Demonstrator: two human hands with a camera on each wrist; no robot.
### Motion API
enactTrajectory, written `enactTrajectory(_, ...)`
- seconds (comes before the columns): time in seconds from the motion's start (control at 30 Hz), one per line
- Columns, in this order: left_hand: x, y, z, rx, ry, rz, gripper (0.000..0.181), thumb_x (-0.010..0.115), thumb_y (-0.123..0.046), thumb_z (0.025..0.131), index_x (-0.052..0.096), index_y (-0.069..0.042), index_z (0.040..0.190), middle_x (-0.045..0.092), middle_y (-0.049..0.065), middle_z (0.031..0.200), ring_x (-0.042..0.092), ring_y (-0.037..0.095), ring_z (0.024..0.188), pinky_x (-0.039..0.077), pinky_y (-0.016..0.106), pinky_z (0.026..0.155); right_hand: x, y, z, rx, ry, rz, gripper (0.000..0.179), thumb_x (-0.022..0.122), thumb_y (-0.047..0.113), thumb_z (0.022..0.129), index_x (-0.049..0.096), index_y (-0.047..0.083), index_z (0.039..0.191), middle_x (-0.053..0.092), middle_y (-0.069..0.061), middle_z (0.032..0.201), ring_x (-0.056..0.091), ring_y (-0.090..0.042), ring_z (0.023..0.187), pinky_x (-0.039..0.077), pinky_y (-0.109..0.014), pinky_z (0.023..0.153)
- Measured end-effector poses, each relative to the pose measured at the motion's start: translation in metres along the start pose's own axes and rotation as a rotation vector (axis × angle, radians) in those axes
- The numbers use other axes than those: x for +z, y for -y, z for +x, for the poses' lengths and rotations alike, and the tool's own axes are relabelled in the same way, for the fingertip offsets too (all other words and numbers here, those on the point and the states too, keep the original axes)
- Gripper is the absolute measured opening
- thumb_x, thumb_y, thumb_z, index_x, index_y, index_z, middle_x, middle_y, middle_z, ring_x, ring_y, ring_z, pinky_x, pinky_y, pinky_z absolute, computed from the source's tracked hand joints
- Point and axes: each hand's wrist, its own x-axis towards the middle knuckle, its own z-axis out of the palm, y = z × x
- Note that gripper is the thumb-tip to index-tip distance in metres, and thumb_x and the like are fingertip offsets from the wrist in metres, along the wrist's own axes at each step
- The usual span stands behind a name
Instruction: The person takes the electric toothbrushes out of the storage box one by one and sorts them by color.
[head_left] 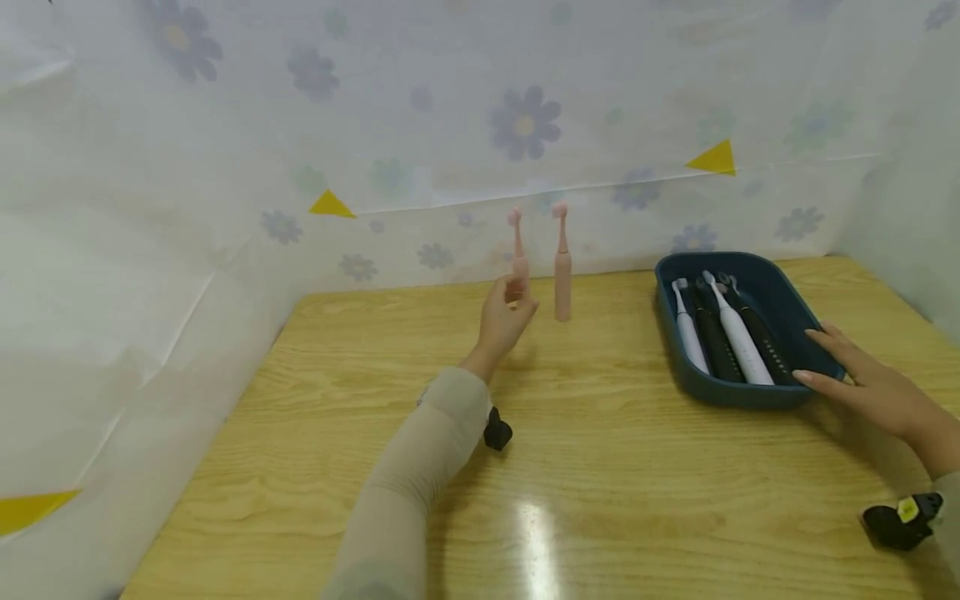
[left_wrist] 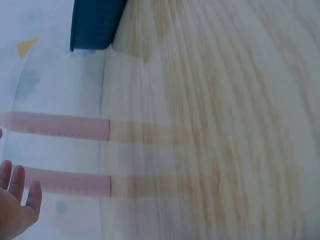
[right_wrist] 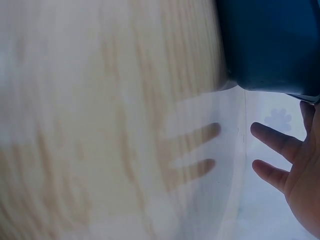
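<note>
Two pink electric toothbrushes stand upright at the back of the table. My left hand (head_left: pixel 504 321) has thumb and fingers curled round the left pink toothbrush (head_left: pixel 518 246); the hand hides its lower part in the head view. In the left wrist view this toothbrush (left_wrist: pixel 75 182) has its base on the tabletop. The other pink toothbrush (head_left: pixel 562 283) stands just right of it, untouched. My right hand (head_left: pixel 873 383) rests on the near right corner of a dark blue tray (head_left: pixel 701 385), fingers extended and spread. White toothbrushes (head_left: pixel 738 333) and black toothbrushes (head_left: pixel 716 337) lie inside the tray.
The wooden table (head_left: pixel 600 483) is glossy and reflects light. A flower-printed sheet (head_left: pixel 450 108) hangs right behind it, with yellow triangles (head_left: pixel 714 158) on it. White sheeting (head_left: pixel 97 250) also closes off the left side.
</note>
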Motion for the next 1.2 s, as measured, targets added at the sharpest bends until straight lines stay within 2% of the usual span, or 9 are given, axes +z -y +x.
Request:
enactTrajectory(0.2, 0.006, -0.012, -0.007, 0.007, 0.064, -0.059, 0.038, 0.062, -0.003, 0.078, 0.047, 0.001, 0.113, 0.052, 0.013, 0.105, 0.050, 0.023, 0.096, 0.042, 0.022, 0.079, 0.001, -0.001, 0.001, 0.010, 0.001, -0.027, 0.074, 0.044, 0.031, 0.090, -0.005, 0.001, 0.137, -0.023, -0.018, 0.136, 0.010, -0.061, 0.107, 0.018, -0.067, 0.073)
enactTrajectory(0.3, 0.011, -0.018, -0.010, 0.004, 0.116, -0.072, 0.038, 0.061, -0.006, 0.079, 0.047, 0.000, 0.114, 0.051, 0.013, 0.108, 0.051, 0.022, 0.096, 0.042, 0.022, 0.078, 0.002, -0.003, 0.000, -0.001, -0.006, -0.010, 0.074, 0.045, 0.030, 0.090, -0.005, 0.001, 0.137, -0.023, -0.019, 0.137, 0.006, -0.060, 0.110, 0.018, -0.068, 0.074)
enactTrajectory(0.43, 0.019, -0.027, -0.014, 0.028, 0.204, -0.157, 0.041, 0.061, -0.008, 0.080, 0.045, 0.001, 0.116, 0.046, 0.016, 0.115, 0.048, 0.026, 0.101, 0.044, 0.024, 0.077, 0.003, -0.004, 0.000, -0.023, -0.017, 0.022, 0.073, 0.045, 0.028, 0.090, -0.005, 0.000, 0.137, -0.022, -0.019, 0.137, -0.005, -0.055, 0.115, 0.015, -0.070, 0.075)
enactTrajectory(0.53, 0.025, -0.035, -0.018, 0.010, 0.272, -0.217, 0.042, 0.060, -0.007, 0.080, 0.044, -0.001, 0.118, 0.044, 0.013, 0.116, 0.046, 0.028, 0.103, 0.044, 0.024, 0.077, 0.002, -0.004, 0.000, -0.025, -0.016, 0.016, 0.073, 0.045, 0.028, 0.090, -0.005, 0.001, 0.137, -0.022, -0.019, 0.137, -0.004, -0.056, 0.115, 0.014, -0.070, 0.075)
enactTrajectory(0.7, 0.031, -0.055, -0.028, -0.041, 0.351, -0.212, 0.039, 0.059, -0.005, 0.081, 0.045, -0.004, 0.118, 0.049, 0.006, 0.113, 0.048, 0.025, 0.103, 0.043, 0.021, 0.076, 0.001, -0.004, 0.000, -0.024, -0.013, 0.006, 0.073, 0.045, 0.028, 0.090, -0.004, 0.001, 0.137, -0.022, -0.019, 0.137, -0.003, -0.057, 0.114, 0.015, -0.070, 0.074)
enactTrajectory(0.8, 0.034, -0.067, -0.032, -0.032, 0.373, -0.238, 0.040, 0.058, -0.003, 0.081, 0.044, -0.001, 0.119, 0.047, 0.010, 0.114, 0.047, 0.029, 0.103, 0.044, 0.021, 0.075, 0.001, -0.003, 0.000, -0.027, -0.013, 0.014, 0.073, 0.045, 0.028, 0.090, -0.004, 0.001, 0.137, -0.022, -0.019, 0.137, -0.002, -0.057, 0.114, 0.016, -0.069, 0.074)
enactTrajectory(0.93, 0.041, -0.077, -0.037, -0.056, 0.414, -0.252, 0.041, 0.056, -0.002, 0.082, 0.042, 0.001, 0.121, 0.045, 0.015, 0.116, 0.046, 0.031, 0.104, 0.044, 0.019, 0.073, 0.002, -0.003, 0.000, -0.026, -0.015, 0.021, 0.073, 0.045, 0.028, 0.090, -0.004, 0.001, 0.137, -0.022, -0.018, 0.137, -0.004, -0.056, 0.115, 0.015, -0.070, 0.074)
enactTrajectory(1.03, 0.047, -0.081, -0.041, -0.070, 0.449, -0.225, 0.041, 0.055, -0.003, 0.083, 0.041, 0.001, 0.122, 0.045, 0.016, 0.118, 0.047, 0.027, 0.104, 0.044, 0.018, 0.072, 0.002, -0.002, -0.001, -0.022, -0.017, 0.018, 0.073, 0.045, 0.028, 0.090, -0.004, 0.001, 0.137, -0.022, -0.018, 0.137, -0.004, -0.056, 0.115, 0.014, -0.070, 0.075)
enactTrajectory(1.2, 0.067, -0.065, -0.037, -0.071, 0.463, -0.226, 0.040, 0.059, -0.010, 0.082, 0.045, -0.009, 0.120, 0.049, 0.008, 0.115, 0.051, 0.010, 0.095, 0.045, 0.019, 0.071, 0.001, -0.001, -0.001, -0.021, -0.021, 0.013, 0.073, 0.044, 0.028, 0.090, -0.004, 0.002, 0.137, -0.021, -0.018, 0.138, -0.004, -0.056, 0.115, 0.014, -0.070, 0.074)
